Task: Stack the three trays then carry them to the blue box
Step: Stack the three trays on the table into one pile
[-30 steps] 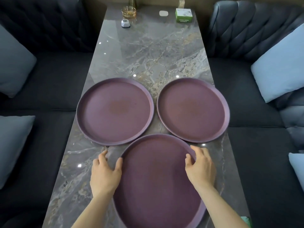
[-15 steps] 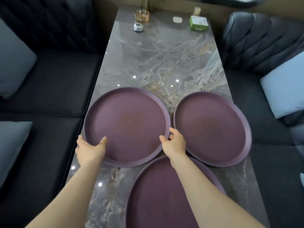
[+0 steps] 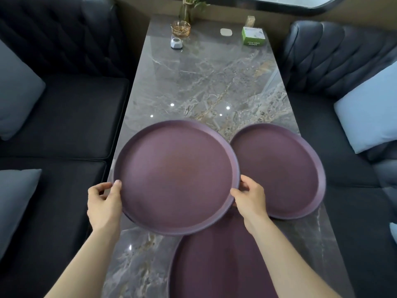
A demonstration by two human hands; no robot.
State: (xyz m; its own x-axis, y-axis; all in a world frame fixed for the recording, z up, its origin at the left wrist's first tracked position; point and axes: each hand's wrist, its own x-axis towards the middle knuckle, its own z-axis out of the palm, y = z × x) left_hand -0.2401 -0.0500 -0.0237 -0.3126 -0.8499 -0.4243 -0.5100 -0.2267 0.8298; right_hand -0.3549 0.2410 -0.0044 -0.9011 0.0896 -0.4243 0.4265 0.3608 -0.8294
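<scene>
We are gripping the left purple tray [image 3: 176,177] by its rim, left hand [image 3: 103,203] and right hand [image 3: 250,197] both clamped, overlapping the near tray [image 3: 221,265] and right tray [image 3: 281,171].

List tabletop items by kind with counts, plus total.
Purple trays: 3, namely held, right, near
Green box: 1
Amber glass dish: 1
White puck: 1
Small white-grey gadget: 1
Plant vase: 1
Clear holder: 1
Total: 9

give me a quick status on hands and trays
Left hand and right hand grip the left tray by its rim. Right tray and near tray on the table. Nothing in the way.
</scene>
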